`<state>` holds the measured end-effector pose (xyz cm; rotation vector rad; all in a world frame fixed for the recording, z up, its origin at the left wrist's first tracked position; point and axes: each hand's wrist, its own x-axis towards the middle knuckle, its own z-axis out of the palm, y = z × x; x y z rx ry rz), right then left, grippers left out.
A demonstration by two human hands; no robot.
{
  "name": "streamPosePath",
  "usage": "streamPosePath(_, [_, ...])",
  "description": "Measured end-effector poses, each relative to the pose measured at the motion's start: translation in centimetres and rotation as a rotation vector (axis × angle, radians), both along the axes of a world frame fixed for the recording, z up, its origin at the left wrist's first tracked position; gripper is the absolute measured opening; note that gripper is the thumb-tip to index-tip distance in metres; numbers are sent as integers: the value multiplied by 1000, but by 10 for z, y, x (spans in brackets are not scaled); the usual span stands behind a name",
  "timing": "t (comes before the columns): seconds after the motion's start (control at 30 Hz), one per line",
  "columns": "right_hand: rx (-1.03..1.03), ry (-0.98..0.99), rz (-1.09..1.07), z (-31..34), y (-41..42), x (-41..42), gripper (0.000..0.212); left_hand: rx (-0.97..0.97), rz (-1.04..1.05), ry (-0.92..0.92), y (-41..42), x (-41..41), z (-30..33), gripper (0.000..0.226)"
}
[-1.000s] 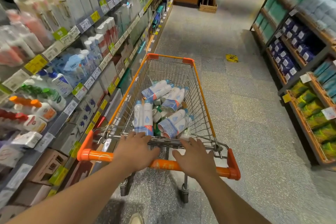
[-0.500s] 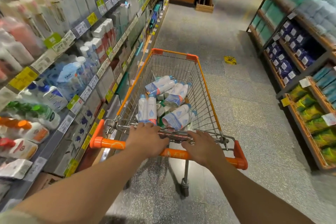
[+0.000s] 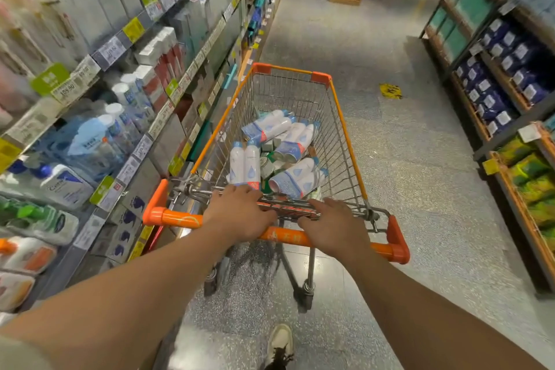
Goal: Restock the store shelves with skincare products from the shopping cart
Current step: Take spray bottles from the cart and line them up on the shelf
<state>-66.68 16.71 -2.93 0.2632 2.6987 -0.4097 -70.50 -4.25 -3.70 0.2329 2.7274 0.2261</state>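
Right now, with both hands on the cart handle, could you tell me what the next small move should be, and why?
Probably stop the shopping cart and lift the left hand toward the white spray bottles just ahead of it; the right hand can steady the handle.

One orange-framed wire shopping cart point(image 3: 339, 117) is seen, with roughly eight white-and-blue spray bottles point(image 3: 252, 164) counted inside, and two hands.

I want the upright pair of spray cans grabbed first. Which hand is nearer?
Left. The left hand sits just below the upright pair of cans; the right hand is further right.
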Motion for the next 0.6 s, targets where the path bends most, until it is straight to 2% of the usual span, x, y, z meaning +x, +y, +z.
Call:
streamPosePath(0.33, [17,-31,75,-2,22,-80,77,-5,42,-31,18,-75,2,86])
streamPosePath(0.6, [6,-117,122,-5,31,-119,91,-8,37,-13,24,-107,2,84])
